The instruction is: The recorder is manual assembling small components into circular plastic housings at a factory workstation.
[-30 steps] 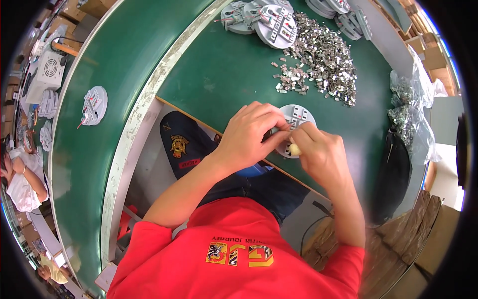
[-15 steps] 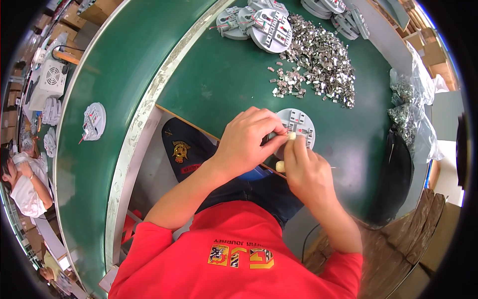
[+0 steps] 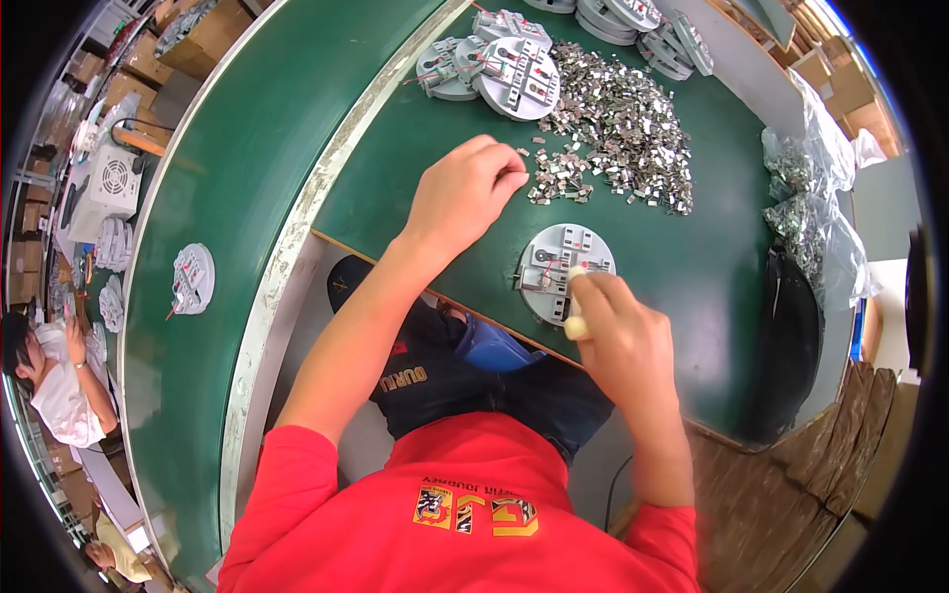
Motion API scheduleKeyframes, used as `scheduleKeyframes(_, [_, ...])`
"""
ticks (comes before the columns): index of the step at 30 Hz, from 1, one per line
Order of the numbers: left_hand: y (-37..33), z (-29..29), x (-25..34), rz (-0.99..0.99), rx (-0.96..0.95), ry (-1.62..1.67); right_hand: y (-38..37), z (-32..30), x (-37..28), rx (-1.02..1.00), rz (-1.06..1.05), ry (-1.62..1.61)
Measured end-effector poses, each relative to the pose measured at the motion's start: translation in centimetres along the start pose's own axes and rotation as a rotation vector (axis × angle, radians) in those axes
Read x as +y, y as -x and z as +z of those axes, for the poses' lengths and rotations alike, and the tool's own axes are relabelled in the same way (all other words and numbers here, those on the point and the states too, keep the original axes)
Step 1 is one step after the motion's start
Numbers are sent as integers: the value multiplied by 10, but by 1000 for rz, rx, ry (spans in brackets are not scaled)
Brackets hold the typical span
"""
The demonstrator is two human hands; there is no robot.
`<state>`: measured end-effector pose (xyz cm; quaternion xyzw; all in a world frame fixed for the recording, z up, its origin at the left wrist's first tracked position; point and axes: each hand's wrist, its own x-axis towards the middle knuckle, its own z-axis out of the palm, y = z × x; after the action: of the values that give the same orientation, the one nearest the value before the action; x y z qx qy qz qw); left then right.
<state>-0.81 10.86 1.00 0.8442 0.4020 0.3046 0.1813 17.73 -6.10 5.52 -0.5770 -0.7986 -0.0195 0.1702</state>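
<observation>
In front of me lies a round grey plastic base (image 3: 542,296) with black and white fittings and thin wires. My right hand (image 3: 625,321) is over its right edge, with the fingers curled and pale yellow covers on the fingertips; whatever it grips is hidden. Farther up and to the left, my left hand (image 3: 467,190) is off the base, its thumb and forefinger close together. Its fingertips are beside a loose pile of small shiny metal pieces (image 3: 633,124); I cannot make out whether one is between them.
Stacked round grey bases (image 3: 516,81) stand behind the pile's left side, more (image 3: 672,44) at the back right. A green belt (image 3: 163,366) along the left carries another base (image 3: 193,279). A clear bag (image 3: 796,212) and a black bag (image 3: 786,346) lie right. A co-worker (image 3: 69,385) sits far left.
My left hand has left the base and moved up and left to the edge of the metal pile. My right hand remains by the base, more of which now shows.
</observation>
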Motion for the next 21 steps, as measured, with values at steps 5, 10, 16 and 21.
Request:
scheduleKeyframes(5, [39,-18,58,-424,12,963,-24,9,-6,373,52,-93])
scheduleKeyframes(10, [61,-22,84,-549,112,1523,-32,15,-16,534,6,-98])
scheduleKeyframes(16, [70,-18,85,-543,116,1457,-36,20,-23,604,-41,-80])
scheduleKeyframes(21, [79,-12,82,-437,138,1181,-31,22,-18,612,-70,-85])
